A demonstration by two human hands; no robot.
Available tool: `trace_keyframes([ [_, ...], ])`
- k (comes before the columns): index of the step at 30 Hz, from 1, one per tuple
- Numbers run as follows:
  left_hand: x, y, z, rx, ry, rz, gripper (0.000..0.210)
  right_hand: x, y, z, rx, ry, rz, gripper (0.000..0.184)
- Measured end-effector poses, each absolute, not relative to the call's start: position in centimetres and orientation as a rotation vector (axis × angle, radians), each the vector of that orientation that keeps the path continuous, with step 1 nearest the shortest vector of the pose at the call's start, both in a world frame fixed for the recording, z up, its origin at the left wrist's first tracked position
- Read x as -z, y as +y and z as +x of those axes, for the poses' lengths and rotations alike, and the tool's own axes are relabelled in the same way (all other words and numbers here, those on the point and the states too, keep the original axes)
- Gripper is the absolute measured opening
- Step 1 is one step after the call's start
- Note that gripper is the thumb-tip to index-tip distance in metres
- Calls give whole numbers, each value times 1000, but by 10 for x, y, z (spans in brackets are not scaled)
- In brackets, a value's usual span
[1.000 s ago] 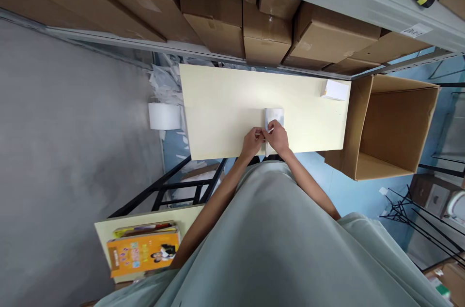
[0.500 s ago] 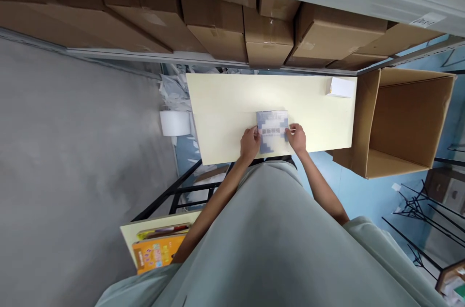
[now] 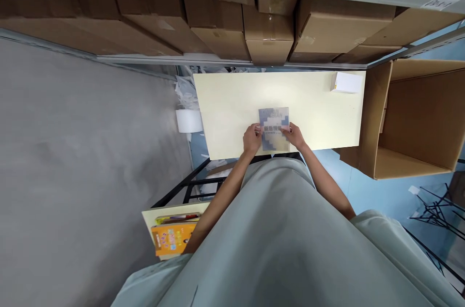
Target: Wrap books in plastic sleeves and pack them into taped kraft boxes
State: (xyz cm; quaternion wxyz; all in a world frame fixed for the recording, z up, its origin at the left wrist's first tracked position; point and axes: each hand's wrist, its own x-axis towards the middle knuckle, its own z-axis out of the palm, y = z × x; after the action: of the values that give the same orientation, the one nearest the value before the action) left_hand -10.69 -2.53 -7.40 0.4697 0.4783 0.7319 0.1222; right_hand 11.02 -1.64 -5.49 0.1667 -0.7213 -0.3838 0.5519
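A thin book (image 3: 275,140) with a blue and pale blocky cover lies between my hands at the front edge of the cream table (image 3: 228,103). At its left edge, my left hand (image 3: 252,138) is closed with the fingers curled against the cover's side. My right hand (image 3: 293,135) pinches the right edge, its thumb resting on top of the cover. The undersides of the fingers are hidden.
A small white box (image 3: 347,83) stands at the table's back right. Beyond the right end is a big open cardboard box (image 3: 417,118). Shelving with brown cartons (image 3: 269,38) runs above the back edge. An orange book (image 3: 172,239) lies on a lower board at left.
My right thumb has moved inward onto the cover. The book sits nearly the same between my hands, while the whole view has shifted slightly.
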Motion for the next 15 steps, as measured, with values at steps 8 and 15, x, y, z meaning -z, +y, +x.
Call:
trace_keyframes([
  [8,53,-24,-67,-306,1831,1151,40,28,-23,156,-1601,-1098,-1901,40],
  [15,35,-23,13,-337,1733,1196,39,8,-25,248,-1571,-1070,-1772,47],
])
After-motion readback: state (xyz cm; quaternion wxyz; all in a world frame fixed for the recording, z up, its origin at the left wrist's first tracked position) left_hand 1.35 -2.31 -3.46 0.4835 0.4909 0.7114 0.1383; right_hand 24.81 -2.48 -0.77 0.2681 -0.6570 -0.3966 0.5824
